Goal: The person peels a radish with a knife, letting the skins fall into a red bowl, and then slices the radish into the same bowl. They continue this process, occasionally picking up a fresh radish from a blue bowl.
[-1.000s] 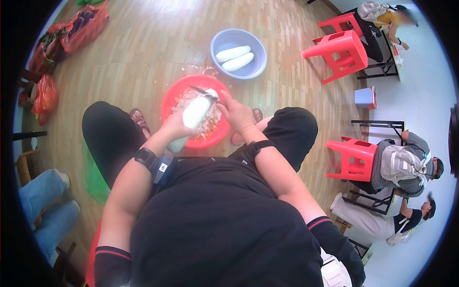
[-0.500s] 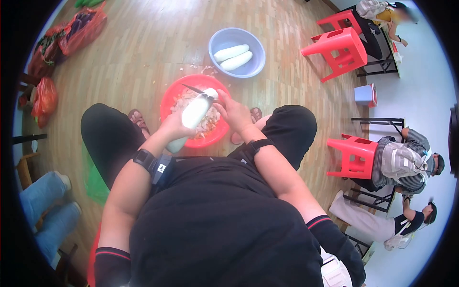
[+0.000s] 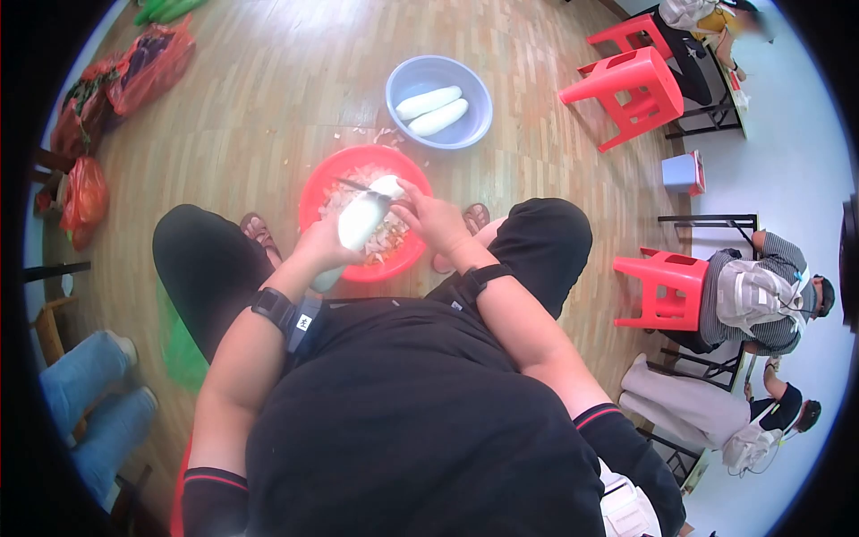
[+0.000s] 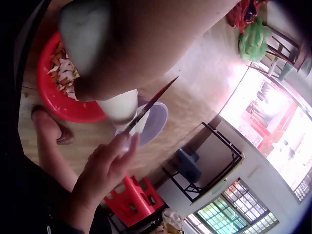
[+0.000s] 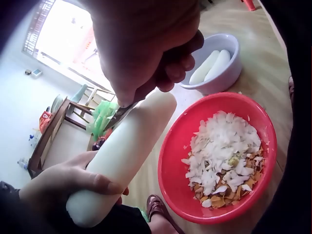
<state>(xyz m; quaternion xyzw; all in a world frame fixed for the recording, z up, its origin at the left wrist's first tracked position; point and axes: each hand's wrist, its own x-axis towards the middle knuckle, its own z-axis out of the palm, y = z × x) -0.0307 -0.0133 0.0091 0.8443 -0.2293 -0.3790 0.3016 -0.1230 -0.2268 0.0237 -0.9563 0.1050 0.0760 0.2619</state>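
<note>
My left hand (image 3: 320,243) grips a long peeled white radish (image 5: 134,139) near its lower end, thumb across the top. In the head view the radish slants over a red basin (image 5: 167,170) holding white peelings (image 5: 222,146) with brownish scraps below them. My right hand (image 3: 436,221) holds a knife (image 4: 152,105) by its handle, mostly hidden in the fingers. Its dark, pointed blade lies across the radish toward the far end. In the right wrist view, the curled right fingers (image 5: 175,70) are right at that end.
Behind the red basin, a pale blue basin (image 3: 483,112) holds two white radishes (image 3: 438,116). Stray peelings lie on the floor between them. Red stools (image 3: 662,291) and seated people are at the right. Red bags (image 3: 152,72) of vegetables lie at the left.
The knife and right hand have shifted slightly along the radish toward my left hand. My left hand keeps its grip on the radish.
</note>
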